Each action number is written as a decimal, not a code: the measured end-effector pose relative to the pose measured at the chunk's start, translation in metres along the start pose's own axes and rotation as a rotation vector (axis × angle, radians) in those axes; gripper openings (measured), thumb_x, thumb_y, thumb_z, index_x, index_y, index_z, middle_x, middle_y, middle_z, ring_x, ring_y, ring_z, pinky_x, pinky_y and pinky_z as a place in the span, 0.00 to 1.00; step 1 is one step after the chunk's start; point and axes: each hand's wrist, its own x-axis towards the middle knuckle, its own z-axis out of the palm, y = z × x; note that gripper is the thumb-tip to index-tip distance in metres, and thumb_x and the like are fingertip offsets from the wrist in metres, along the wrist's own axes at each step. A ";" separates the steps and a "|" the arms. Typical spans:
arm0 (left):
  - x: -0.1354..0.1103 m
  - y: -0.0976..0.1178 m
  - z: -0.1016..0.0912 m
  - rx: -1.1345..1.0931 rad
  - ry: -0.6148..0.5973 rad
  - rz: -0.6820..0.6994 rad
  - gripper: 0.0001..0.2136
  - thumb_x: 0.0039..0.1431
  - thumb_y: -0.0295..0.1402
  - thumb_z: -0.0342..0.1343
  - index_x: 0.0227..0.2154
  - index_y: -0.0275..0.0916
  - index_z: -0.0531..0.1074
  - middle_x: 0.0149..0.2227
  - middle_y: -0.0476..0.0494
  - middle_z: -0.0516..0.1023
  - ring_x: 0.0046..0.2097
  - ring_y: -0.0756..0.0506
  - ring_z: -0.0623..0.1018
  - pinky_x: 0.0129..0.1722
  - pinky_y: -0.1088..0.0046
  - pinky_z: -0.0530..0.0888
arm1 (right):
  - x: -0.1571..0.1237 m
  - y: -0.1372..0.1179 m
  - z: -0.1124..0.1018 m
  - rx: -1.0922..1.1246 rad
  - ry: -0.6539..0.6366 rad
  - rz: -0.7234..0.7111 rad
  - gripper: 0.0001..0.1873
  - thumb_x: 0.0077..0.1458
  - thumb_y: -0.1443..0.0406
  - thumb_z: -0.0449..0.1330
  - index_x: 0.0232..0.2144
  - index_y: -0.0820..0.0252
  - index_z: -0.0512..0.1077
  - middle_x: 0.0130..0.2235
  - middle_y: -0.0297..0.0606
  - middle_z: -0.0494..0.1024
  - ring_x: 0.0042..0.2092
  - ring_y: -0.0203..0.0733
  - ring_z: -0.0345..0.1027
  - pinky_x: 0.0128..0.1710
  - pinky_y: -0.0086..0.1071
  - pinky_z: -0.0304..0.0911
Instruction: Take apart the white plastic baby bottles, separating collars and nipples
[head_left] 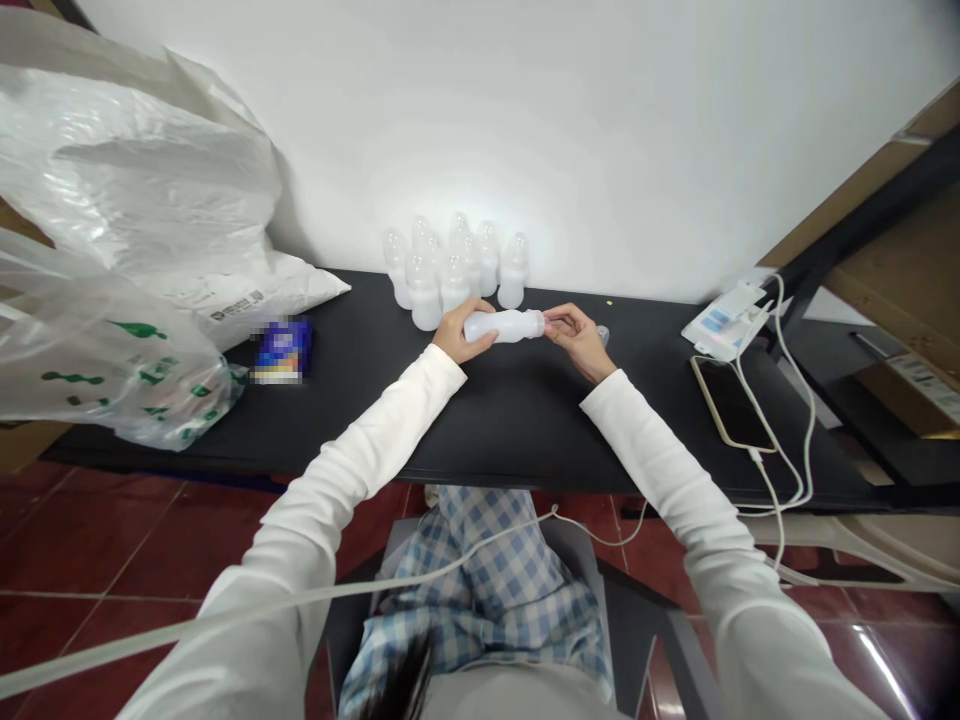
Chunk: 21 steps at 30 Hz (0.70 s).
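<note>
A white baby bottle [504,326] lies sideways between my hands, just above the black table. My left hand [459,332] is wrapped round its base end. At the neck end, my right hand [576,338] is closed, its fingertips pinching the tip of the bottle; the part under the fingers is hidden. A small clear cap [603,335] shows partly behind my right hand. Several more white bottles with clear domed caps [425,292] stand upright in a group against the wall, behind my left hand. One such bottle [513,272] stands at the group's right edge.
Large plastic bags [135,200] and a blue packet [283,350] sit on the left of the black table [360,400]. At the right lie a phone [731,403], white cables [806,400] and a white package [724,320]. A cable [450,565] crosses above my lap.
</note>
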 end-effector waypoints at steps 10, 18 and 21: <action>0.003 0.002 -0.001 -0.075 0.011 -0.115 0.25 0.64 0.56 0.44 0.31 0.40 0.73 0.30 0.45 0.77 0.34 0.44 0.76 0.39 0.66 0.74 | -0.005 0.006 0.009 -0.191 -0.066 -0.147 0.23 0.41 0.47 0.72 0.30 0.56 0.71 0.39 0.35 0.72 0.44 0.42 0.72 0.52 0.44 0.72; 0.001 0.002 0.000 -0.106 0.050 -0.086 0.27 0.64 0.58 0.42 0.34 0.39 0.74 0.33 0.43 0.79 0.35 0.44 0.78 0.37 0.67 0.74 | -0.006 0.004 0.010 -0.059 -0.080 -0.002 0.28 0.51 0.42 0.64 0.45 0.51 0.65 0.27 0.28 0.77 0.27 0.35 0.71 0.32 0.32 0.71; 0.001 0.003 0.000 -0.097 0.022 -0.051 0.27 0.63 0.59 0.42 0.34 0.39 0.74 0.34 0.42 0.80 0.36 0.43 0.79 0.38 0.65 0.75 | -0.006 0.006 0.011 -0.085 -0.133 0.070 0.31 0.56 0.40 0.58 0.51 0.50 0.61 0.20 0.24 0.73 0.21 0.35 0.66 0.24 0.29 0.64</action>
